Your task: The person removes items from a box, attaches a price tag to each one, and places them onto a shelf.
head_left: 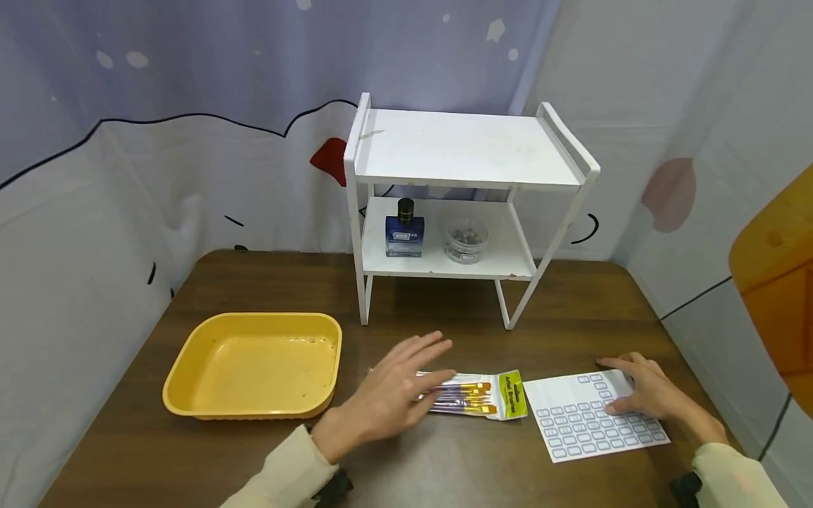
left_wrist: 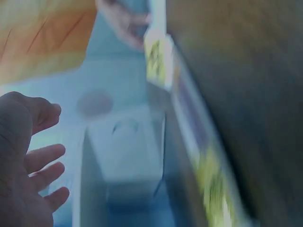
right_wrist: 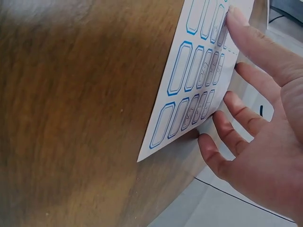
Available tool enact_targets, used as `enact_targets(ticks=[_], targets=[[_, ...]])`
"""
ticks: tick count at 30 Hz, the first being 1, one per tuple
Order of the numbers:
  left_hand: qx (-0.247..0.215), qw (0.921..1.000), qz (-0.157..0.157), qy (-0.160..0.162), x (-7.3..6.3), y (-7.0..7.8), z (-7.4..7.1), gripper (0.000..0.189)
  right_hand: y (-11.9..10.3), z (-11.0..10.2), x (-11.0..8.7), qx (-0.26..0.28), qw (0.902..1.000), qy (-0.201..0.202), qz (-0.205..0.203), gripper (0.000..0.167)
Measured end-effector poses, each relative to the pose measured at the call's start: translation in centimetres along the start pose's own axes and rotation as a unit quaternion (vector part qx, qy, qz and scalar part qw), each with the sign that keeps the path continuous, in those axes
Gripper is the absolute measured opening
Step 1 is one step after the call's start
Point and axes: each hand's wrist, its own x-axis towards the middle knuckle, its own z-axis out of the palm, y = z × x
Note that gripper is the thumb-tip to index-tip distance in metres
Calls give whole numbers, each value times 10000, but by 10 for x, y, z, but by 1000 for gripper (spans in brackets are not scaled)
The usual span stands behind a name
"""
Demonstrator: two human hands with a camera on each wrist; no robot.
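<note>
A pack of artist brushes [head_left: 473,396] with a yellow-green label lies on the table, its left part hidden behind my left hand [head_left: 394,391]. That hand is over the pack with fingers extended and nothing held; in the left wrist view the pack [left_wrist: 189,113] is blurred and apart from the fingers. To the right lies a white sheet of blue-framed blank labels [head_left: 571,416]. My right hand [head_left: 654,391] is at its right edge, the thumb [right_wrist: 255,45] on its face and the other fingertips along its border.
A yellow plastic tray [head_left: 181,377] stands on the table at left. Behind is a white two-tier rack [head_left: 464,144]; its lower shelf carries a blue bottle with a black cap [head_left: 404,233] and a clear round tub [head_left: 466,243]. Printed curtains [head_left: 190,176] surround the wooden table [head_left: 444,458].
</note>
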Motion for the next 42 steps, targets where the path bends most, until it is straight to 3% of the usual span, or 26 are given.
enact_targets(ticks=[5, 11, 14, 23, 27, 42], targets=[[428, 9911, 647, -1078, 25, 31, 33, 37, -2, 0, 1, -23, 10000, -50, 18, 85], [708, 9655, 1253, -2169, 51, 63, 66, 46, -3, -3, 2, -164, 9997, -100, 135, 89], [801, 9524, 1518, -2517, 60, 72, 80, 47, -3, -3, 3, -177, 9996, -148, 182, 91], [1024, 9320, 1776, -2989, 70, 89, 113, 48, -2, -6, 3, -197, 9994, -177, 220, 92], [1118, 9280, 1773, -3081, 69, 92, 120, 47, -3, -6, 3, -156, 9992, -239, 296, 92], [792, 9247, 1397, -3451, 77, 95, 117, 44, -2, -8, 9, 180, 9974, -571, 399, 80]])
